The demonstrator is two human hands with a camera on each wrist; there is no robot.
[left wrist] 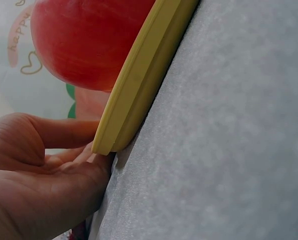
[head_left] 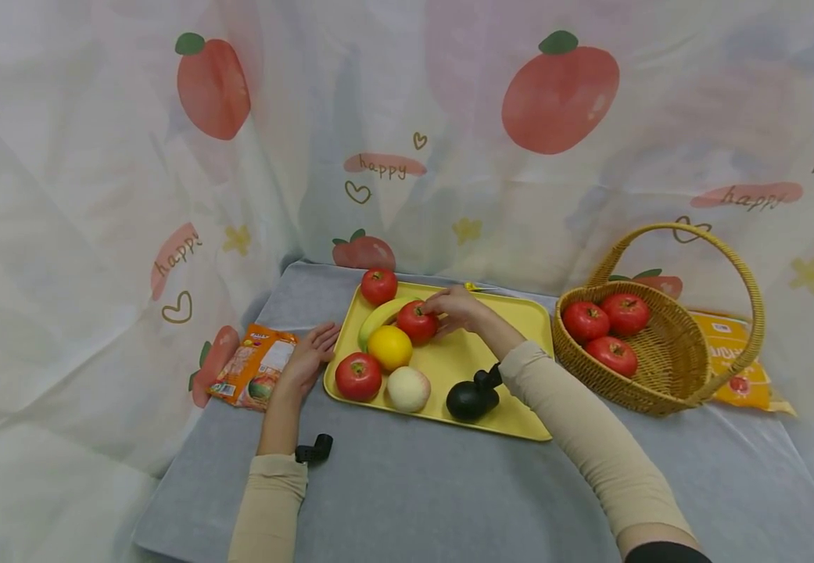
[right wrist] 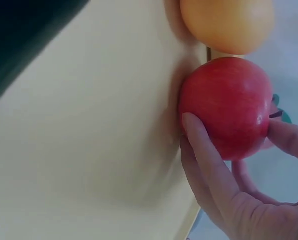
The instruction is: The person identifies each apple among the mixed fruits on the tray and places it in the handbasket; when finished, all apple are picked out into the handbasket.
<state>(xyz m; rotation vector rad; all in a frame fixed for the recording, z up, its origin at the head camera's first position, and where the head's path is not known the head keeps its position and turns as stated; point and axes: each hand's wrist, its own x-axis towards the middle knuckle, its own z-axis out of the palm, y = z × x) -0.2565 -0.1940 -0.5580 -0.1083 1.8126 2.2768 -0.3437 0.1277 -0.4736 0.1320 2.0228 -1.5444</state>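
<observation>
In the head view, my right hand (head_left: 459, 306) holds a red apple (head_left: 417, 322) over the yellow tray (head_left: 498, 328), beside a banana (head_left: 376, 319) and an orange (head_left: 389, 349). Up close, the thumb and fingers (right wrist: 203, 145) sit around the apple (right wrist: 226, 105), its stem toward the thumb. My left hand (head_left: 311, 356) touches the tray's left edge, its fingers fairly straight; the left wrist view has the digits at the tray corner (left wrist: 109, 137), partly hidden. Also on the tray are an apple (head_left: 358, 377), another apple (head_left: 379, 287), a pale peach (head_left: 409, 389) and a dark avocado-like fruit (head_left: 468, 401).
A wicker basket (head_left: 667, 383) with three red apples stands right of the tray. Behind it lies a yellow packet (head_left: 730, 344). An orange snack packet (head_left: 248, 367) lies left of the tray. Grey cloth (head_left: 407, 485) covers the table, and a printed curtain (head_left: 449, 78) hangs behind.
</observation>
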